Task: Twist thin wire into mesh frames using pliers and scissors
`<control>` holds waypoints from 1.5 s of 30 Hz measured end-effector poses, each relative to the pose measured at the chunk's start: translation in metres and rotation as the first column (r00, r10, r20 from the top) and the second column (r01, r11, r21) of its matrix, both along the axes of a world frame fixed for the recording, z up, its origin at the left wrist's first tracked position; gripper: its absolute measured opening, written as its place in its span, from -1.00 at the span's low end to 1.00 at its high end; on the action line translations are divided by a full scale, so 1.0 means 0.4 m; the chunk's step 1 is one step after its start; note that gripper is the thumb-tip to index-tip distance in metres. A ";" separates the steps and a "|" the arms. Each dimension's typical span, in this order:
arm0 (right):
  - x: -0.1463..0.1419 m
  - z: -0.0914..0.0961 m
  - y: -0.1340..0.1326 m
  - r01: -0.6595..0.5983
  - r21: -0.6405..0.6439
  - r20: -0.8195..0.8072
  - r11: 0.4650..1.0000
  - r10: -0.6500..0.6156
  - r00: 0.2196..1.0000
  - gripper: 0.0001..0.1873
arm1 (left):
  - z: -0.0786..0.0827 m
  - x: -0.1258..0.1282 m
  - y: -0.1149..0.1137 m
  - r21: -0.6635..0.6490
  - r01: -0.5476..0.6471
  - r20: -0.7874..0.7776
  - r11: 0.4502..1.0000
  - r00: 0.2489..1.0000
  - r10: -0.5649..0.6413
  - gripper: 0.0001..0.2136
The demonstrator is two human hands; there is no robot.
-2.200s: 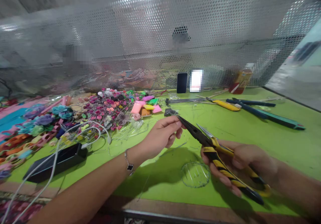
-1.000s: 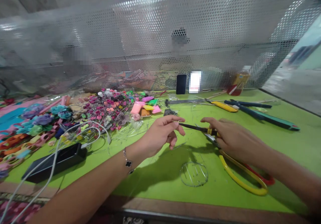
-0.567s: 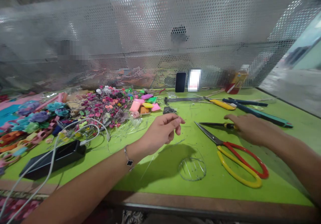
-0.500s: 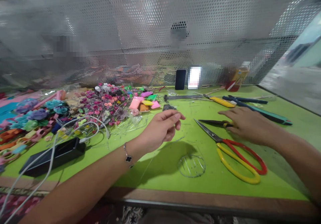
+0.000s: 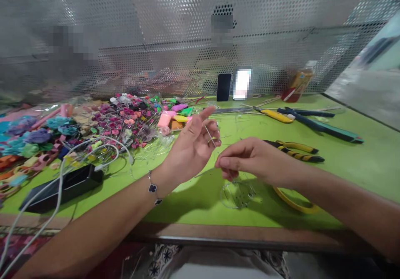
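Note:
My left hand (image 5: 193, 145) is raised over the mat with its palm turned up. Its thumb stands apart, and a thin wire (image 5: 210, 135) lies across its curled fingers. Close by on the right, my right hand (image 5: 250, 160) has thumb and forefinger pinched together; what is between them is too small to make out. Beneath it, a round wire grid (image 5: 237, 195) lies on the green mat. Scissors with yellow and red handles (image 5: 296, 204) are mostly hidden under my right hand and forearm. Pliers with black-and-yellow handles (image 5: 300, 152) lie just beyond that forearm.
Flower stems (image 5: 125, 120) and clay packets (image 5: 165, 119) are heaped at the left, near a black box (image 5: 62, 187) and white cable (image 5: 61, 187). Farther back stand two phones (image 5: 223, 87) and a bottle (image 5: 298, 83). Green-handled pliers (image 5: 328, 129) lie at the right.
My right hand has left the black-and-yellow pliers and come across to my left hand. My left hand has turned palm up, and a thin wire now shows across its fingers.

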State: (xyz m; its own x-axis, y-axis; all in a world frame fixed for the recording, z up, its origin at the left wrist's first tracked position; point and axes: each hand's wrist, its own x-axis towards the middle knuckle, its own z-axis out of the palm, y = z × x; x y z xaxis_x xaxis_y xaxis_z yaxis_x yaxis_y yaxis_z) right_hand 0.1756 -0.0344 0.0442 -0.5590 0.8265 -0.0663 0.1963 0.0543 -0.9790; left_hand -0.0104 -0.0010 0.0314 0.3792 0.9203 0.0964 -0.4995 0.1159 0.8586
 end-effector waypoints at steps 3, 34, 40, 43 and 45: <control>0.060 0.011 0.019 0.167 0.017 0.011 0.986 -0.167 0.986 -0.59 | -0.017 -0.010 0.015 0.229 0.086 -0.393 0.970 0.919 0.012 -0.70; 0.117 -0.019 0.040 0.167 0.261 0.254 0.951 -0.234 0.938 -0.68 | -0.107 -0.007 -0.002 0.465 0.188 -0.686 0.865 0.695 0.217 -0.49; 0.112 -0.035 0.048 0.201 0.308 0.241 0.930 -0.281 0.929 -0.62 | -0.088 -0.003 0.017 -0.102 0.244 -0.197 0.964 0.945 -0.260 -0.51; 0.113 -0.051 0.054 0.174 0.301 0.279 0.938 -0.261 0.924 -0.59 | -0.077 -0.003 0.026 -0.310 0.305 -0.013 0.901 0.946 -0.324 -0.63; 0.115 -0.059 0.059 0.158 0.363 0.295 0.918 -0.274 0.915 -0.61 | -0.075 -0.003 0.031 -0.338 0.302 0.015 0.891 0.949 -0.316 -0.71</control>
State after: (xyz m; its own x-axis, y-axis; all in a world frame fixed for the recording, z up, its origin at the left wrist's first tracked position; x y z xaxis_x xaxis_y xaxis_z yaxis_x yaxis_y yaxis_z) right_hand 0.2214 -0.0109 0.0206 -0.3565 0.9311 0.0767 0.5511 0.2758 -0.7876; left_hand -0.0117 0.0113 0.0015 0.6469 0.7318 -0.2147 -0.3583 0.5401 0.7615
